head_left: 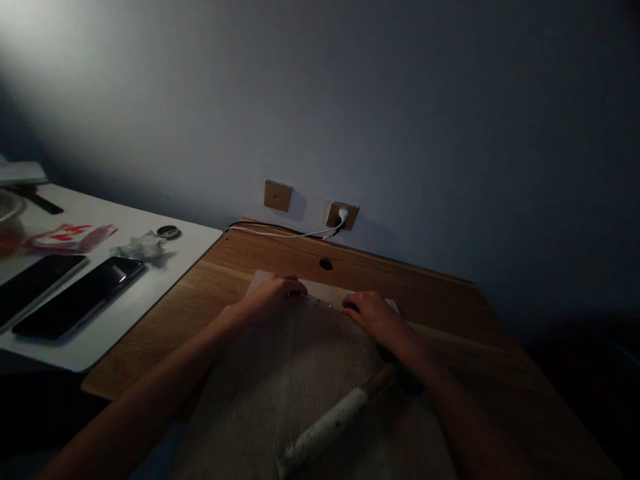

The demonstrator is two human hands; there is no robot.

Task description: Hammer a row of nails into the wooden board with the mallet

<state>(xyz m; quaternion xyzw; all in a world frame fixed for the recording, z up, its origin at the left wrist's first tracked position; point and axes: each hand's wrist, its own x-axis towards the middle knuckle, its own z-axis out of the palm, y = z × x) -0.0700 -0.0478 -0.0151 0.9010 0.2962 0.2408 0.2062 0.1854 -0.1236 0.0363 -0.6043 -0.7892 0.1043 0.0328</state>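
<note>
A pale flat board (300,373) lies in front of me, partly in shadow. My left hand (277,293) rests at its far edge, fingers curled and pinched together. To the right, my right hand (367,312) is closed in a similar pinch, thumb against fingers. Between the two runs a thin line with small shiny bits (330,305); it is too small and dark to name. Nearer to me on the board lies a stick-like tool (325,427) with a whitish, rough-looking length and a brown end, slanting up to the right. Its kind cannot be made out.
A wooden desk (200,300) carries the board. On the white table (115,333) at left lie two dark phones (83,297), a crumpled clear wrapper (145,247), a red-and-white packet (73,237) and a small round object (169,231). Cables (280,233) run to a wall socket (343,215).
</note>
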